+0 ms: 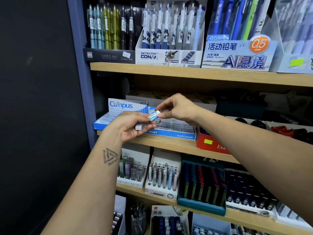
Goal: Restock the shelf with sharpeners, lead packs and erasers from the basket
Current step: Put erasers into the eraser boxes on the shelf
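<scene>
Head camera view, looking forward and slightly down at a stationery shelf unit with pale wooden boards (pixel 186 73) and a blue-grey metal upright at its left edge. Left of the unit is a dark, matte wall.

Two bare forearms reach in from the bottom of the frame. The left hand (pixel 130 126) is curled, palm turned partly up, gripping a small white rectangular eraser (pixel 139 127) against its fingers; a triangular tattoo marks the forearm. The right hand (pixel 176 108) pinches between thumb and fingertips the far end of a second eraser (pixel 154 115), a small block in a glossy blue-and-white paper sleeve printed "PILOT". The left thumb also touches this sleeved eraser at its near end, so both hands hold it between them.

The erasers are held in the air just in front of the middle shelf, above a blue cardboard display tray (pixel 176 134) labelled "PILOT PLASTIC ERASER", which holds rows of wrapped erasers. Beside it to the left stands a blue-and-white Campus box (pixel 125 105) of similar erasers. To the right is a red cardboard box (pixel 211 145) with a yellow-green price sticker.

The shelf above carries upright card display boxes of slim plastic mechanical pencils, one marked "DETECTIVE CONAN", another "0.5". The shelves below hold more pens standing in perforated card trays, white, teal and dark.
</scene>
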The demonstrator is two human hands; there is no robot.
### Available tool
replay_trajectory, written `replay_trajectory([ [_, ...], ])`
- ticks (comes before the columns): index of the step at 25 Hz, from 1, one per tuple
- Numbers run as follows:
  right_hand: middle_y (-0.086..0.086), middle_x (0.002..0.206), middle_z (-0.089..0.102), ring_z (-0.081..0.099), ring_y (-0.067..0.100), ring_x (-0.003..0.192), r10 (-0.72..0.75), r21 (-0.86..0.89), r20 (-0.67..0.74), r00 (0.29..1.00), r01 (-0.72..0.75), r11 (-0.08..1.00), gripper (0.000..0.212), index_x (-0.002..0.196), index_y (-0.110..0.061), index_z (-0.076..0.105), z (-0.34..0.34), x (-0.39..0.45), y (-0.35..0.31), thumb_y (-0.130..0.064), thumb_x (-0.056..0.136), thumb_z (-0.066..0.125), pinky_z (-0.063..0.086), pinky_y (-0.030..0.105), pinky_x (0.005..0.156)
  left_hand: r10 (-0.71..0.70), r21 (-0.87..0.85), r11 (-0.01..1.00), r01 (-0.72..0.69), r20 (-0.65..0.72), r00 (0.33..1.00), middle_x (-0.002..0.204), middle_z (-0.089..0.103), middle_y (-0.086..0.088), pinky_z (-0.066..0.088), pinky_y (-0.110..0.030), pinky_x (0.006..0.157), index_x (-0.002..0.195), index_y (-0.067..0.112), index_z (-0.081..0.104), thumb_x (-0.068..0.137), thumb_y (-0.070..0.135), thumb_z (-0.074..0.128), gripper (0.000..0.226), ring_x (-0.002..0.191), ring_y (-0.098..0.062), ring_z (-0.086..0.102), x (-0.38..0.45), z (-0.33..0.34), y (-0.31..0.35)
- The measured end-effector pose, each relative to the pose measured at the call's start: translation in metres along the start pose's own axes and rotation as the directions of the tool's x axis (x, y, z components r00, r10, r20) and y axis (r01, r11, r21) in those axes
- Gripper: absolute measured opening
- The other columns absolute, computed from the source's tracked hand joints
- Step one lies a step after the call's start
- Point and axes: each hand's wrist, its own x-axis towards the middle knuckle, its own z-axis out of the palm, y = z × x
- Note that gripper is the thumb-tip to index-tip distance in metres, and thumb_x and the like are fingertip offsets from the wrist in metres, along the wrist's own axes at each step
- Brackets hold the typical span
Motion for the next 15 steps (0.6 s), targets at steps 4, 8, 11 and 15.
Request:
replay_trajectory([
  [4, 0.028, 0.097, 0.069, 0.071, 0.026, 0.083, 0.102, 0.19, -0.084, 0.991, -0.085, 0.978, 0.024, 0.105, 0.007, 0.065, 0.006, 0.002, -0.002, 0.007, 0.083, 0.073, 0.062, 0.026, 0.07, 0.08, 0.05, 0.996, -0.077, -0.073, 0.994, 0.075, 0.072, -0.021, 0.05, -0.015, 0.044, 0.097, -0.002, 0.065, 0.086, -0.01, 0.065, 0.013, 0.057, -0.018, 0.071, 0.003, 0.005, -0.002],
  [8, 0.026, 0.101, 0.069, 0.073, 0.029, 0.088, 0.295, 0.457, -0.092, 0.951, -0.222, 0.861, 0.02, 0.105, 0.009, 0.068, 0.015, 0.004, -0.011, 0.007, 0.085, 0.07, 0.062, 0.03, 0.073, 0.227, 0.107, 0.971, -0.213, -0.148, 0.963, 0.068, 0.069, -0.015, 0.05, -0.016, 0.046, 0.096, -0.002, 0.067, 0.082, -0.01, 0.072, 0.017, 0.054, -0.015, 0.068, 0.007, 0.015, -0.007],
  [11, 0.021, 0.1, 0.073, 0.074, 0.027, 0.088, 0.309, 0.417, -0.073, 0.948, -0.253, 0.873, 0.031, 0.105, 0.002, 0.07, 0.017, 0.009, -0.012, 0.0, 0.077, 0.081, 0.062, 0.039, 0.08, 0.268, 0.18, 0.952, -0.246, -0.109, 0.957, 0.072, 0.069, -0.015, 0.05, -0.016, 0.048, 0.094, -0.002, 0.07, 0.082, -0.012, 0.07, 0.016, 0.055, -0.014, 0.066, 0.005, 0.021, -0.007],
  [15, 0.013, 0.102, 0.071, 0.071, 0.021, 0.09, 0.24, -0.01, -0.172, 0.955, -0.246, 0.969, 0.038, 0.113, -0.008, 0.069, 0.014, 0.018, -0.004, -0.001, 0.078, 0.08, 0.06, 0.032, 0.084, 0.171, 0.01, 0.985, -0.173, -0.219, 0.961, 0.079, 0.068, -0.022, 0.045, -0.016, 0.042, 0.098, -0.005, 0.063, 0.089, -0.007, 0.063, 0.009, 0.05, -0.016, 0.059, 0.009, 0.01, 0.001],
])
